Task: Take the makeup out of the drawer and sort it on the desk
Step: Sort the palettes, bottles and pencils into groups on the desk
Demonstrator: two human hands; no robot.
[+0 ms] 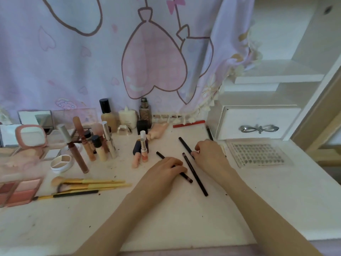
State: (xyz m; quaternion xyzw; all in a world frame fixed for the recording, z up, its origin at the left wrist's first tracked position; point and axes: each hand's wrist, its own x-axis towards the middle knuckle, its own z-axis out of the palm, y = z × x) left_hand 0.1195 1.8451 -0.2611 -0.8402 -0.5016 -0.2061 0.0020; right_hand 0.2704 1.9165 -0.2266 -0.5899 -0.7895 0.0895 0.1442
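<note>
- Your left hand (164,169) rests on the desk (184,218) near the middle, fingers curled over a black pencil (186,177) that lies flat beneath them; both its ends stick out past the hand.
- Your right hand (210,154) sits just to the right, fingertips pinching the near end of a second black pencil (184,144) that runs away to the far left.
- A third, longer pencil (195,175) lies loose between your hands, touched by neither as far as you can see.
- Most of the makeup looks already out and grouped: brushes (88,184) in a row at the near left, tubes and bottles (97,145) standing behind them, palettes (18,191) and compacts at the far left edge.
- The small drawer (258,124) at the far right is closed, so whether anything is left inside cannot be told.
- What seems left is lining up these three pencils together; a red stick (189,124) and a clear tray (256,153) also lie unsorted on the right.
</note>
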